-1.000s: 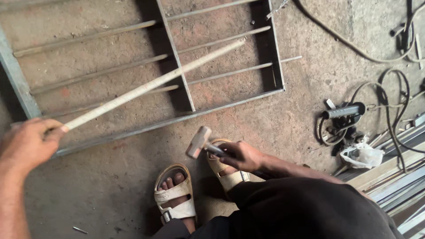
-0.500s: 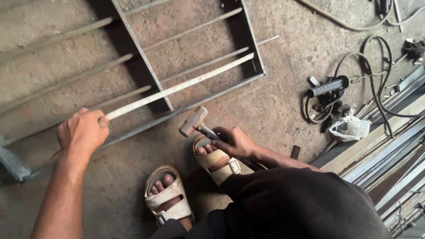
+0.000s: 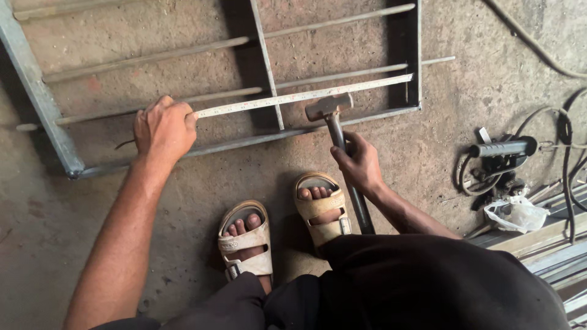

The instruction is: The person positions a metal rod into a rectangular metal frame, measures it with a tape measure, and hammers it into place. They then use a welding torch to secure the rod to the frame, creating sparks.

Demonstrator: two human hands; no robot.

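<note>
On the concrete floor: a welded metal grille frame (image 3: 244,137) is laid flat, and both hands are placed at its near rail.
Left hand: the left hand (image 3: 164,129) is clenched around the near end of a steel rule (image 3: 306,96); the fingers are curled over it and the knuckles are turned upward.
Steel rule: a long, pale strip with fine graduation marks is extended from the left grip away to the right, across the frame's upright middle bar, and its far tip is brought to the frame's right-hand upright.
Right hand: the right hand (image 3: 359,164) is closed on the dark handle of a hammer (image 3: 336,131), about halfway along the shaft.
Hammer: the grey block head is seen beyond the right grip, just under the rule and over the frame's near rail; contact with either cannot be told. The handle's free end is run back from the grip toward the body.
Frame bars: several thin round rods are run lengthwise beyond both grips, parallel to the rule.
Feet: two tan strapped sandals (image 3: 281,235) are planted between the forearms, closer to the body than either grip.
Right of the hammer grip: a dark power tool (image 3: 502,150) with coiled cables (image 3: 565,153) is set well apart, with a crumpled white plastic bag (image 3: 515,214) and metal strips just beside it.
</note>
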